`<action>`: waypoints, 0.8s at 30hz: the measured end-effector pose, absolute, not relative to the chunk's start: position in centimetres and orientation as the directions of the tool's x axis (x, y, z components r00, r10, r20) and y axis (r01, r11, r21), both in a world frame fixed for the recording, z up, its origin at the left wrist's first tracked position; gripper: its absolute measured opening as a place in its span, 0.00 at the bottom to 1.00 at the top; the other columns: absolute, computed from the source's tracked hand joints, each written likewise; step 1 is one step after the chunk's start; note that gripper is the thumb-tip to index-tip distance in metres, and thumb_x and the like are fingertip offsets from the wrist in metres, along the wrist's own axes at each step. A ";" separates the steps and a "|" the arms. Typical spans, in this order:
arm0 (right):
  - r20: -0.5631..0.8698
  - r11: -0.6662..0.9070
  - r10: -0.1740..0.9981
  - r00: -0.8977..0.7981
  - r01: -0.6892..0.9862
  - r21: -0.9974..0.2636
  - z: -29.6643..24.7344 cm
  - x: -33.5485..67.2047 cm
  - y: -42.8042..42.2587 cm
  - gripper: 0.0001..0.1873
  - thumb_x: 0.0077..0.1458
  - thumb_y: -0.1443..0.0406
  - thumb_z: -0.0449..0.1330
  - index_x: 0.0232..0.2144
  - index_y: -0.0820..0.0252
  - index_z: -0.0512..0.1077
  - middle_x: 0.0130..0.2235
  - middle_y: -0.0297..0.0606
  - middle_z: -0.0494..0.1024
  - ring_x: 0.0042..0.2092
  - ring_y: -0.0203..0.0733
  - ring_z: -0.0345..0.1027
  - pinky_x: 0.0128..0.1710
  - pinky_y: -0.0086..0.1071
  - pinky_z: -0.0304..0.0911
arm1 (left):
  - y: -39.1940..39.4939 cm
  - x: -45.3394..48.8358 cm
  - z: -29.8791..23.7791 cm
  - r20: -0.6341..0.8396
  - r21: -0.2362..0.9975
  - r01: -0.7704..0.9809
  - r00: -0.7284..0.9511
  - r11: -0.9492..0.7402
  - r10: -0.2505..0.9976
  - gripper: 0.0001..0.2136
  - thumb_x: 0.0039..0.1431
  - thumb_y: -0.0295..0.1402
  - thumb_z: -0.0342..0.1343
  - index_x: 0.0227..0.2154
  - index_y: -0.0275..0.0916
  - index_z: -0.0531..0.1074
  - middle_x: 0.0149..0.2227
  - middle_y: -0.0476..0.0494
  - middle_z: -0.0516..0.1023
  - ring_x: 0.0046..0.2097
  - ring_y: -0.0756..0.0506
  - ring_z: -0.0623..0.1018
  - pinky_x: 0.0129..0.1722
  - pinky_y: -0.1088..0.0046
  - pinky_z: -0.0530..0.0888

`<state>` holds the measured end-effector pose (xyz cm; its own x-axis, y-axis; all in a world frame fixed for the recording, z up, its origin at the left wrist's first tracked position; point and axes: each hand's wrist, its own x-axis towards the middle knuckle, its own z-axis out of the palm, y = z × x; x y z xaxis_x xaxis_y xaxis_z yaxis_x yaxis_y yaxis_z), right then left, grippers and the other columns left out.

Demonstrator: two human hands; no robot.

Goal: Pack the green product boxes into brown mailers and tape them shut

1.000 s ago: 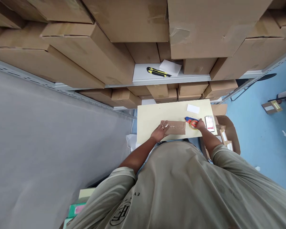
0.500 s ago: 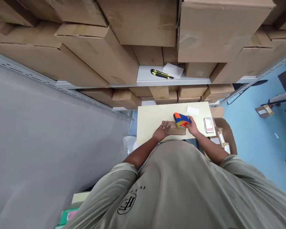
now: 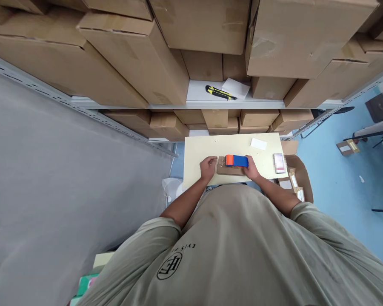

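Note:
A small flat cardboard parcel (image 3: 230, 171) lies near the front edge of a pale yellow table (image 3: 198, 148). My right hand (image 3: 250, 168) is closed round a blue and orange tape dispenser (image 3: 236, 160), which rests on top of the parcel. My left hand (image 3: 207, 167) is curled against the parcel's left end and steadies it.
A phone (image 3: 279, 163) and a white slip of paper (image 3: 258, 144) lie on the table's right side. A metal shelf behind carries many cardboard boxes, a yellow utility knife (image 3: 219, 92) and a white sheet. An open box with small packets (image 3: 293, 182) stands at the right, on blue floor.
My right hand picked the tape dispenser up from the table's right side and brought it left across the parcel's top. My left hand shifted from the parcel's top to its left end.

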<state>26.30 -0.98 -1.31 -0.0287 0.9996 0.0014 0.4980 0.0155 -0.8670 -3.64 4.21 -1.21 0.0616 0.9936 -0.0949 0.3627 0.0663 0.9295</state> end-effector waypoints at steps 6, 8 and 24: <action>0.026 0.031 1.000 -0.017 0.511 -0.859 -1.1 26.1 -1.0 0.34 0.49 0.67 0.60 0.60 0.53 0.64 0.57 0.48 0.74 0.57 0.59 0.70 0.66 0.61 0.70 | 5.6 -2.3 1.4 -0.462 0.880 -0.038 0.167 0.474 0.871 0.30 0.56 0.62 0.74 0.37 0.33 0.85 0.37 0.35 0.87 0.39 0.42 0.85 0.42 0.64 0.83; 0.023 0.031 0.999 -0.023 0.519 -0.854 -1.0 26.1 -0.9 0.34 0.49 0.67 0.60 0.60 0.53 0.64 0.57 0.48 0.74 0.57 0.59 0.70 0.66 0.60 0.70 | 5.5 -1.8 1.9 -0.490 0.862 -0.033 0.205 0.506 0.847 0.28 0.53 0.59 0.77 0.35 0.34 0.85 0.34 0.37 0.87 0.38 0.42 0.85 0.42 0.64 0.83; 0.050 0.073 0.997 -0.056 0.536 -0.841 -0.4 25.8 -0.9 0.33 0.51 0.67 0.60 0.60 0.53 0.66 0.57 0.47 0.75 0.58 0.59 0.70 0.65 0.59 0.70 | 6.6 -2.5 1.6 -0.501 0.865 0.062 0.128 0.498 0.856 0.10 0.53 0.36 0.76 0.27 0.35 0.84 0.26 0.43 0.83 0.29 0.47 0.80 0.32 0.70 0.78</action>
<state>25.79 -0.95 -0.38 -0.0558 0.9972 0.0504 0.5362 0.0726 -0.8410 -2.51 6.64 1.58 0.1278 0.8558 -0.5013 0.0623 0.4975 0.8652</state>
